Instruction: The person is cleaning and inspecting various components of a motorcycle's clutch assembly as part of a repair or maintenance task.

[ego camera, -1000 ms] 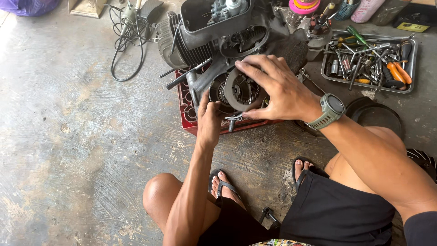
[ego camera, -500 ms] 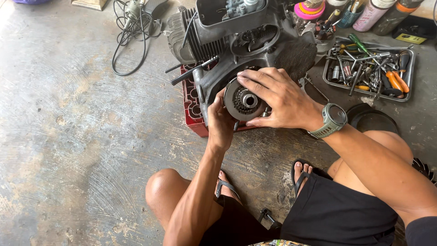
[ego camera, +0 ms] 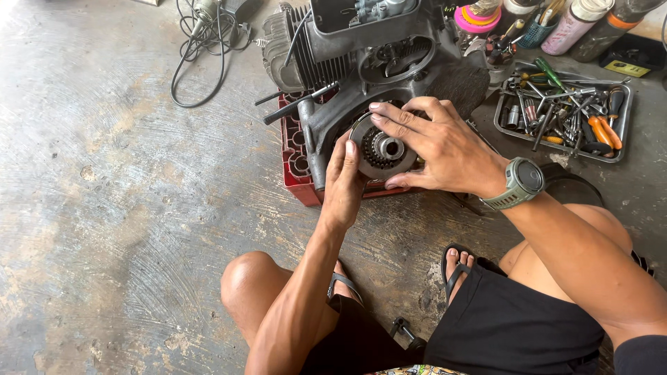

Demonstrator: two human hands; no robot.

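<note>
A dark small engine (ego camera: 375, 48) with cooling fins lies on a red plastic crate (ego camera: 295, 156) on the concrete floor. Against its open side sits a round metal clutch assembly (ego camera: 381, 147) with a toothed gear at its centre. My left hand (ego camera: 344, 182) grips the clutch's left rim, thumb up along its edge. Over the clutch's right side lies my right hand (ego camera: 438, 147), fingers on the top rim and thumb under it. A grey-green watch (ego camera: 521, 182) is on my right wrist.
A grey tray (ego camera: 622, 125) of screwdrivers, sockets and other tools sits to the right. Spray cans and small containers (ego camera: 577, 24) stand at the back right. A coiled black cable (ego camera: 201, 42) lies at the back left. My knees and sandalled feet are near the crate.
Both hands have brought the clutch assembly up against the engine's side opening. The left hand slid from under the part to its left rim. The view has shifted slightly.
</note>
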